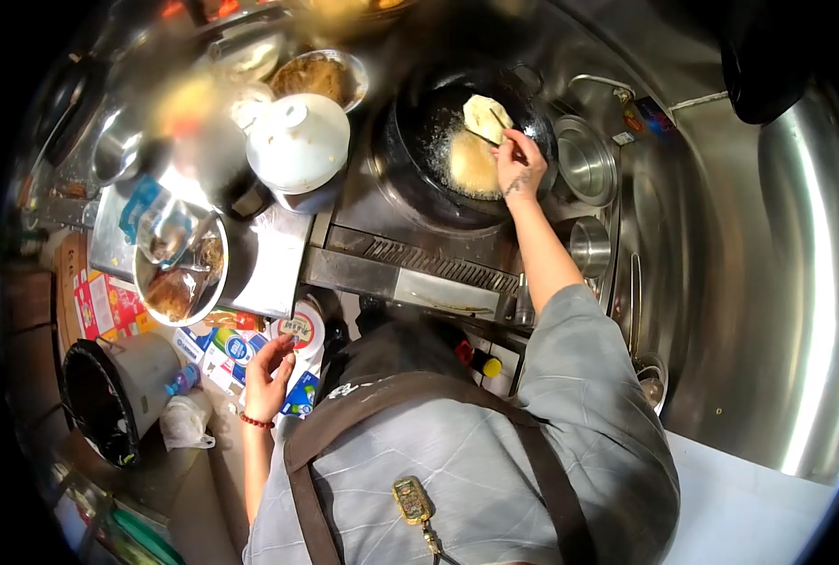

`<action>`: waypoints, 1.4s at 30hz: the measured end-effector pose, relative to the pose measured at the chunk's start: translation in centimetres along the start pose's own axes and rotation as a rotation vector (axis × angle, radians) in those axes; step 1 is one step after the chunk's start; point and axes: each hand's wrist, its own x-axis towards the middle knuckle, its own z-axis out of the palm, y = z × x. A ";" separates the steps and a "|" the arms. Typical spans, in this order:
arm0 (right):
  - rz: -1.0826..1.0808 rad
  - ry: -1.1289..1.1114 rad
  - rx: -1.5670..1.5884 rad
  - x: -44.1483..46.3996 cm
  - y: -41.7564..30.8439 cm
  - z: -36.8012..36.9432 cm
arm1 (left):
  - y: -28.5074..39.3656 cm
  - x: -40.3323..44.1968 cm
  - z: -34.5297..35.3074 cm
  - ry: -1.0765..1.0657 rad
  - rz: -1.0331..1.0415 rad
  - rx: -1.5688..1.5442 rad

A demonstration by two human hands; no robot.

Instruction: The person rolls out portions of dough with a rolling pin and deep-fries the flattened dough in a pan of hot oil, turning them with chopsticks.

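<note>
My right hand point(520, 168) is closed around a pair of dark chopsticks point(480, 138) over a black wok point(416, 141). Between or against the chopstick tips is a pale, flat piece of dough point(485, 115); whether it is pinched I cannot tell. Below it in the wok lies a golden, bubbling patch point(474, 169), either frying food or hot oil. Low at my left side, my left hand point(268, 375) hangs in the air with loosely bent fingers and nothing visible in them. Behind it is a round red-and-white lid or tub point(302, 328).
Left of the stove stand a white rounded container point(299, 146), a bowl of brown food point(344, 71) and a white basin point(219, 282) with plastic-wrapped contents. Metal pots point(584, 160) line the wok's right side. A black-lined bin point(141, 377) stands on the floor.
</note>
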 end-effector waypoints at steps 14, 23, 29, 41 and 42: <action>0.040 0.035 -0.094 2.1 2.4 1.4 | -2.4 -3.0 1.2 0.151 -0.168 -0.045; 0.783 0.609 0.645 6.4 6.7 -9.0 | -2.0 -0.7 1.6 0.081 -0.119 -0.012; 1.027 0.824 0.726 4.9 9.7 -9.6 | -1.7 -0.6 1.1 0.031 -0.132 0.062; 0.771 0.277 0.553 2.1 4.6 -11.4 | -2.2 -1.7 1.3 0.079 -0.191 0.001; 0.775 0.275 0.547 1.3 4.0 -11.9 | -3.2 -1.8 1.3 0.081 -0.180 -0.014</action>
